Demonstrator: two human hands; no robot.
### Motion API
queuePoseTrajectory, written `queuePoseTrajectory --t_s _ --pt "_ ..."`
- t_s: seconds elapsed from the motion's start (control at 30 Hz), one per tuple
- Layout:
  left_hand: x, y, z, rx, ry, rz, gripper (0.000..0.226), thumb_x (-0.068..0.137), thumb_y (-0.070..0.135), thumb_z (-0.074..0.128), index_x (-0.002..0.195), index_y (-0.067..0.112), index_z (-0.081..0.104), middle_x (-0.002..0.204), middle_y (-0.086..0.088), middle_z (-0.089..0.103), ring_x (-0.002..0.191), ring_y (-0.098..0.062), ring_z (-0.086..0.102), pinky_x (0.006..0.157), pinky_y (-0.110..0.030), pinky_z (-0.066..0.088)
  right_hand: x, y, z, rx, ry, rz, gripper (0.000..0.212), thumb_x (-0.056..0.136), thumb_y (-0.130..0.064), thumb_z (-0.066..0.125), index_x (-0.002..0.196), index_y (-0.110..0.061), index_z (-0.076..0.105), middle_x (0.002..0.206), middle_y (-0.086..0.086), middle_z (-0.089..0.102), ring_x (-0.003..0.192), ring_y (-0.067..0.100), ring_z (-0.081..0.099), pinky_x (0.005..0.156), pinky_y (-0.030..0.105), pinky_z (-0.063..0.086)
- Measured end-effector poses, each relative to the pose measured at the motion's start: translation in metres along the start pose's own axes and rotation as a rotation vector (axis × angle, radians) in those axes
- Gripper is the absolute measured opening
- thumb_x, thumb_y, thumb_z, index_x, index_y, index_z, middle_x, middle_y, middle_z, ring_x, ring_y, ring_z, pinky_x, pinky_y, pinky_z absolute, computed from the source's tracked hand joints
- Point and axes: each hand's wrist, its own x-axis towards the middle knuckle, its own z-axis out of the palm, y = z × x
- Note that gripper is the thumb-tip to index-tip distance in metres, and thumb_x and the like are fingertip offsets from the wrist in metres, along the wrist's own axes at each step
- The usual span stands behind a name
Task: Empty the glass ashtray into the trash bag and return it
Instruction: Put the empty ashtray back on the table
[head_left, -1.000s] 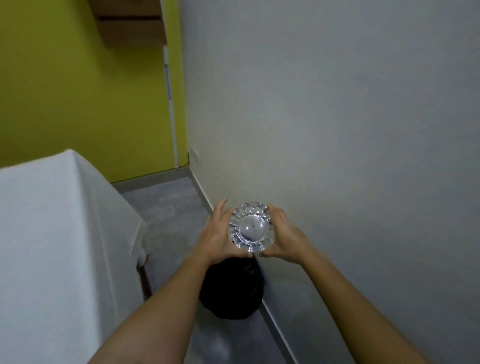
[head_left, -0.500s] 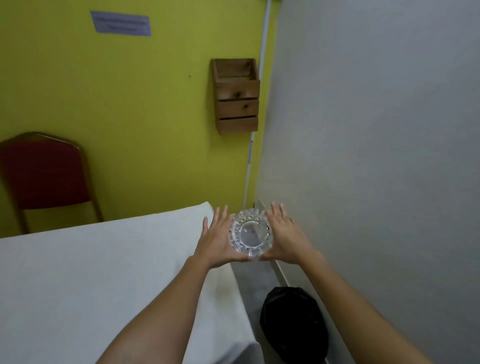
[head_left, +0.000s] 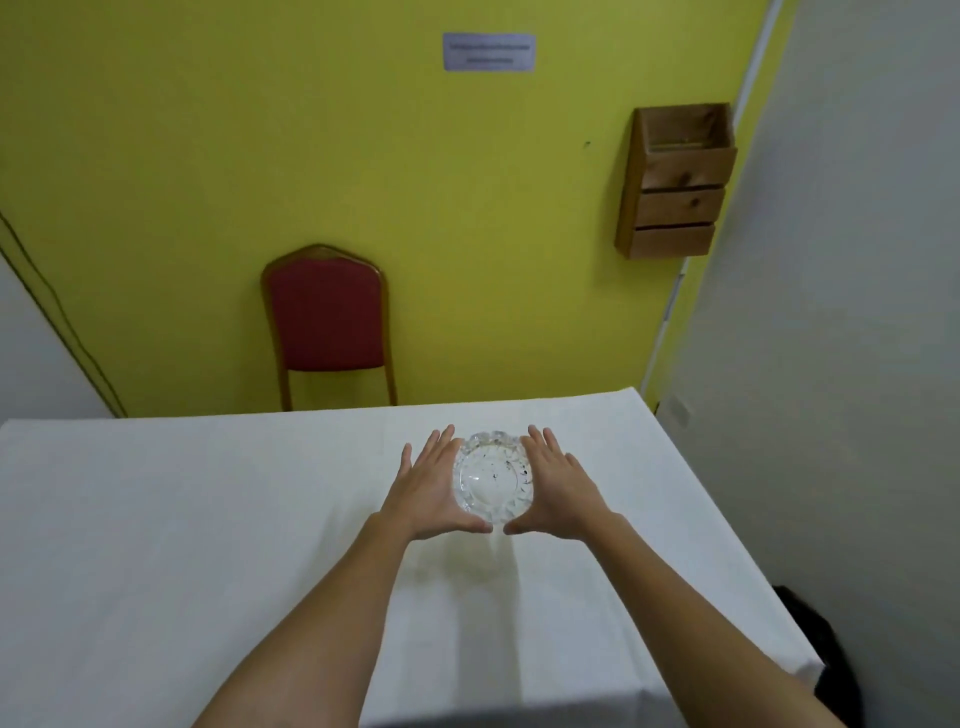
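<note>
The round cut-glass ashtray (head_left: 492, 477) is held upright between my two palms above the white-clothed table (head_left: 208, 519). My left hand (head_left: 434, 488) presses its left side and my right hand (head_left: 558, 486) its right side, fingers stretched forward. A few dark specks show inside the bowl. A soft shadow lies on the cloth below it, so it seems to hover just above the surface. The black trash bag (head_left: 826, 665) sits on the floor at the table's right edge, mostly hidden by the cloth.
A red padded chair (head_left: 327, 325) stands against the yellow wall behind the table. A wooden wall box (head_left: 675, 182) hangs at the right, near the grey wall (head_left: 857, 312). A small sign (head_left: 488, 52) is on the wall.
The view swung left from the floor and trash bag to the table. Both hands carried the ashtray from over the bag to above the tablecloth's middle.
</note>
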Motion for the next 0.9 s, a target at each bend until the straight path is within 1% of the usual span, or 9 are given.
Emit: queuePoseTrajectory --t_s 0.2,0.5,0.63,0.8,0.9 --pt "-0.022 -0.057 -0.012 -0.028 -0.03 -0.089 0.128 0.058 0.067 0.077 0.156 0.015 0.012 0.166 0.002 -0.001 0.154 -0.014 -0.005 0.123 -0.046 -0.005 0.028 -0.052 0.028 0.013 -0.072 -0.053 0.128 0.059 -0.055 0.083 0.153 -0.012 0.007 0.164 0.003 -0.001 0.151 0.02 -0.005 0.122 0.046 0.014" --pt "-0.033 -0.114 -0.015 -0.04 -0.038 -0.254 0.127 0.059 0.066 0.077 0.155 0.014 0.012 0.166 0.001 0.0 0.154 -0.013 -0.004 0.124 -0.045 -0.004 0.075 -0.093 0.065 0.047 -0.159 -0.182 0.127 0.058 -0.053 0.084 0.152 -0.013 0.009 0.164 0.004 0.004 0.152 0.02 -0.004 0.121 0.048 0.016" --pt "-0.031 -0.141 -0.021 -0.01 -0.057 -0.272 0.128 0.058 0.066 0.077 0.155 0.014 0.012 0.166 0.001 0.0 0.154 -0.013 -0.004 0.124 -0.045 -0.004 0.091 -0.112 0.082 0.096 -0.183 -0.179 0.128 0.057 -0.052 0.085 0.152 -0.014 0.008 0.164 0.004 0.005 0.152 0.022 -0.003 0.121 0.049 0.017" --pt "-0.037 -0.171 -0.023 -0.013 -0.111 -0.289 0.127 0.06 0.067 0.076 0.156 0.015 0.01 0.166 0.0 0.001 0.154 -0.014 -0.003 0.124 -0.045 -0.004 0.102 -0.135 0.1 0.092 -0.219 -0.173 0.129 0.057 -0.053 0.084 0.153 -0.014 0.007 0.164 0.003 0.005 0.151 0.021 -0.003 0.121 0.049 0.016" --pt "-0.034 -0.189 -0.026 -0.009 -0.139 -0.265 0.127 0.061 0.067 0.076 0.156 0.016 0.01 0.166 0.0 0.0 0.154 -0.015 -0.002 0.124 -0.045 -0.003 0.107 -0.148 0.11 0.109 -0.226 -0.14 0.128 0.058 -0.052 0.084 0.152 -0.014 0.007 0.164 0.003 0.006 0.151 0.022 -0.003 0.121 0.049 0.016"
